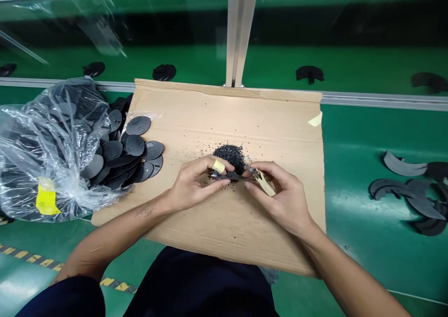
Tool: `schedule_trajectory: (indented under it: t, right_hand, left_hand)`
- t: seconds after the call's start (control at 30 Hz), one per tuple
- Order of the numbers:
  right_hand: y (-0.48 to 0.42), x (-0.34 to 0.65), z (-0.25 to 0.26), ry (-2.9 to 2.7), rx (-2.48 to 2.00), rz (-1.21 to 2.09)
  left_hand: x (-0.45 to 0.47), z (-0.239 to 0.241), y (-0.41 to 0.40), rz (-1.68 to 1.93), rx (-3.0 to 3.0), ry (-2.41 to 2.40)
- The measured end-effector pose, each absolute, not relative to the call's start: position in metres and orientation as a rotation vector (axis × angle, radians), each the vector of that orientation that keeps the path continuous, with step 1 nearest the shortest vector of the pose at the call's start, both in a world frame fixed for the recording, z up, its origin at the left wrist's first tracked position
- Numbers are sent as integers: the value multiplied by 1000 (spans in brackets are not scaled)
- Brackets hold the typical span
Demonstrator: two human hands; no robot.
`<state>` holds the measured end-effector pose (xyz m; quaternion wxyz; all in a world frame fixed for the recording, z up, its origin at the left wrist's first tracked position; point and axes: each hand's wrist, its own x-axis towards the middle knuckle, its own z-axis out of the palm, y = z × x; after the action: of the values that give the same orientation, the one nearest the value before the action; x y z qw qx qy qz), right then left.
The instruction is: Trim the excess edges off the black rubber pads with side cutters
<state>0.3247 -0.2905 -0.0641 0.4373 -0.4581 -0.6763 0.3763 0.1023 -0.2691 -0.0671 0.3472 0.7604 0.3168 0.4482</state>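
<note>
My left hand (196,184) pinches a thin black plastic piece (229,177) edge-on, with yellow tape wrapped round one finger. My right hand (283,195) grips a small tan-handled blade tool (263,181) whose tip touches the piece's right end. Both hands hover just over a small heap of black shavings (231,154) on a flat sheet of brown cardboard (280,135).
A clear plastic bag (45,149) spills several round black discs (135,144) onto the cardboard's left side. Curved grey-black pieces (413,191) lie on the green bench at right. A metal rail and upright post (240,32) stand behind, with black parts on the green belt beyond.
</note>
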Motion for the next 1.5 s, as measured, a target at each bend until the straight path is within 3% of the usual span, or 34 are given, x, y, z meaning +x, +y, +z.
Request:
schedule_trajectory:
  t: [0.13, 0.23, 0.33, 0.57, 1.3, 1.5]
  right_hand:
    - [-292, 328, -58, -1923, -881, 629]
    - [-291, 333, -53, -1970, -738, 678]
    - [-287, 339, -49, -1933, -836, 698]
    - [-275, 352, -55, -2288, -954, 215]
    - [-284, 347, -50, -2423, -953, -241]
    - [-283, 347, -52, -2393, -983, -74]
  left_hand:
    - [101, -72, -269, 1124, 2267, 823]
    - [99, -76, -267, 1089, 2394, 830]
    - [99, -75, -267, 1122, 2301, 798]
    - [99, -71, -269, 1200, 2116, 768]
    - [100, -72, -272, 1216, 2118, 665]
    - [101, -68, -272, 1199, 2131, 689]
